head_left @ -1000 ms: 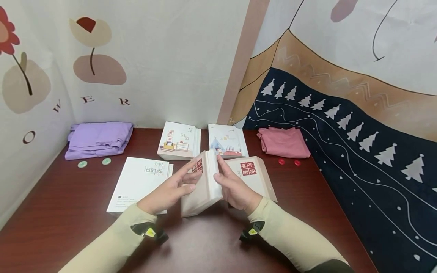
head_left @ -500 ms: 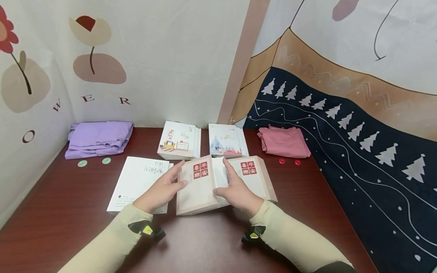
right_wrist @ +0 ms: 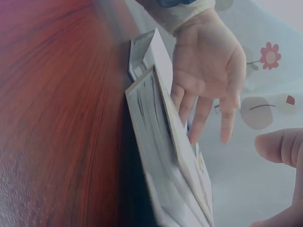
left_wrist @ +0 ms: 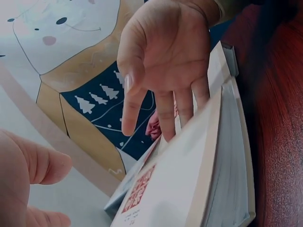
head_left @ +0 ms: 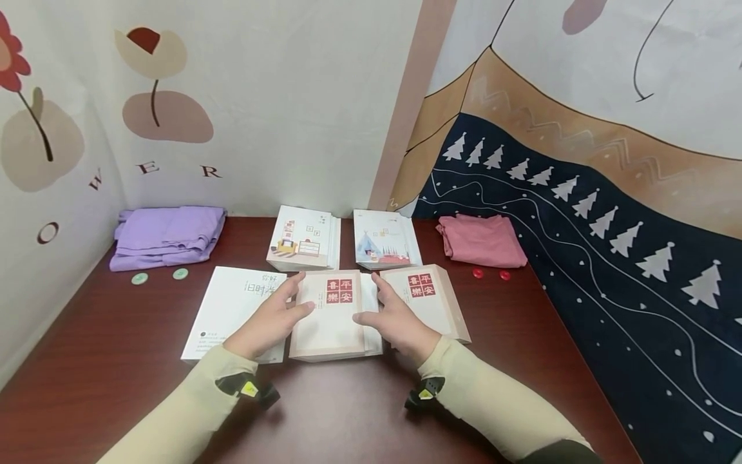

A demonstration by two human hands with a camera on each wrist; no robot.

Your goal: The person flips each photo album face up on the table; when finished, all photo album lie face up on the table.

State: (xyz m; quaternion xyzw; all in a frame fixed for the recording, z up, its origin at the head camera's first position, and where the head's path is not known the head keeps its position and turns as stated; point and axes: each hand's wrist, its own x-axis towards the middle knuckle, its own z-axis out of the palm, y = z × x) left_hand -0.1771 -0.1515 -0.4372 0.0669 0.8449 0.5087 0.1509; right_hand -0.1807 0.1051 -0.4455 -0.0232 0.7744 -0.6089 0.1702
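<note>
In the head view, a beige book (head_left: 327,325) with a red four-character block lies flat in the middle of the front row, a pale strip showing along its right side. My left hand (head_left: 269,319) is at its left edge and my right hand (head_left: 400,319) at its right edge, fingers relaxed. The left wrist view shows the right palm (left_wrist: 170,52) turned toward the book's cover, fingers straight. In the right wrist view, the left palm (right_wrist: 208,61) faces the book's page edges (right_wrist: 156,127), fingers extended too. Neither hand curls round the book.
A white book (head_left: 223,316) lies left, another beige book (head_left: 431,316) right. Two illustrated books (head_left: 304,235) stand behind. Purple cloth (head_left: 168,238) with green buttons (head_left: 139,278) is back left; pink cloth (head_left: 484,241) with red buttons (head_left: 478,274) back right.
The beige book, earlier tilted upright between both hands, has been lowered flat onto the table and shifted slightly left. The hands have loosened from it and stay at its sides.
</note>
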